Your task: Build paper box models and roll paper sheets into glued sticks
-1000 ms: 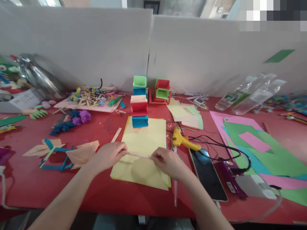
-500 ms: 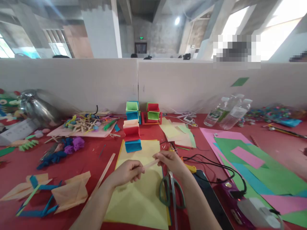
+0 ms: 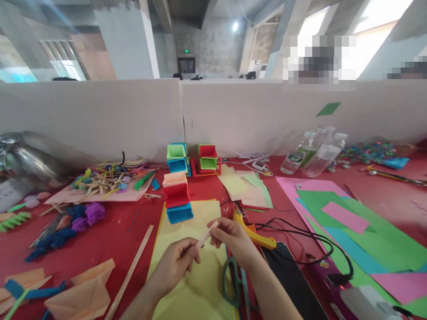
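Note:
My left hand (image 3: 175, 266) and my right hand (image 3: 233, 242) are both closed on a short, pale paper strip (image 3: 206, 233), one at each end. They hold it just above a yellow paper sheet (image 3: 196, 284) on the red table (image 3: 110, 231). The strip slants up towards the right. Beyond the sheet stands a stack of folded paper boxes (image 3: 177, 198) in peach, red and blue. Green-handled scissors (image 3: 233, 284) lie under my right wrist. A yellow glue gun (image 3: 255, 235) rests just right of my right hand.
A long pale strip (image 3: 130, 275) lies left of the sheet. More paper boxes (image 3: 193, 159) stand by the white partition (image 3: 133, 115). Coloured sheets (image 3: 350, 222), a black cable, a phone (image 3: 290, 284) and water bottles (image 3: 313, 153) fill the right side. Craft scraps (image 3: 103, 180) lie at the left.
The view tilted up from the table to take in the hall. My hands lifted the strip off the yellow sheet and moved closer together; the strip between them now looks shorter.

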`<action>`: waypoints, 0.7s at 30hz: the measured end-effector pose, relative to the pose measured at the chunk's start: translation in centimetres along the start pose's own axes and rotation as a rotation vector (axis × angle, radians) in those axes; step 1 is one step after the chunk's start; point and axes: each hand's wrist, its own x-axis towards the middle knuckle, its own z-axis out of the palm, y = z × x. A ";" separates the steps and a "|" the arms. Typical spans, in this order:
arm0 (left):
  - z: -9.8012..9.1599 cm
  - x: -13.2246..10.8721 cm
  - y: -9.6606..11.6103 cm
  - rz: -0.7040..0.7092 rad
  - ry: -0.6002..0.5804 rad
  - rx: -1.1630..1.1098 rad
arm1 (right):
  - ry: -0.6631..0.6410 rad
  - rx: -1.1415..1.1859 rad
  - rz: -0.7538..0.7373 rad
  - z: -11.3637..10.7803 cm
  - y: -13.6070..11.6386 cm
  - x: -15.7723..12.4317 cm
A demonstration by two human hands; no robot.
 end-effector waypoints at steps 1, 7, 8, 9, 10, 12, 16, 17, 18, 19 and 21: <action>0.1 0.0 0.1 0.007 -0.001 -0.018 | 0.009 0.011 0.000 0.1 0.0 0.0; 1.5 -0.1 0.8 -0.010 0.002 -0.192 | 0.012 0.034 0.004 1.5 0.5 -0.2; 1.6 -0.1 0.8 -0.023 0.014 -0.225 | -0.008 0.024 0.005 1.7 0.5 -0.3; 1.7 -0.1 0.7 -0.039 0.029 -0.256 | -0.023 0.013 0.006 1.9 0.6 -0.3; 1.7 -0.1 0.7 -0.059 0.037 -0.285 | -0.030 0.002 0.008 2.1 0.6 -0.4; 1.7 -0.1 0.4 -0.100 0.039 -0.325 | -0.026 -0.015 0.019 2.4 0.7 -0.5; 1.5 -0.3 0.1 -0.134 -0.006 -0.358 | -0.021 -0.019 0.031 2.6 0.6 -0.6; 1.4 -0.3 0.0 -0.138 -0.011 -0.362 | -0.024 -0.015 0.027 2.6 0.5 -0.7; 1.4 -0.3 0.0 -0.142 -0.012 -0.365 | -0.026 -0.012 0.024 2.7 0.5 -0.7; 1.5 -0.3 0.0 -0.142 -0.012 -0.367 | -0.026 -0.009 0.021 2.7 0.5 -0.7; 1.5 -0.3 0.0 -0.135 -0.012 -0.374 | -0.019 0.000 0.020 2.7 0.3 -0.8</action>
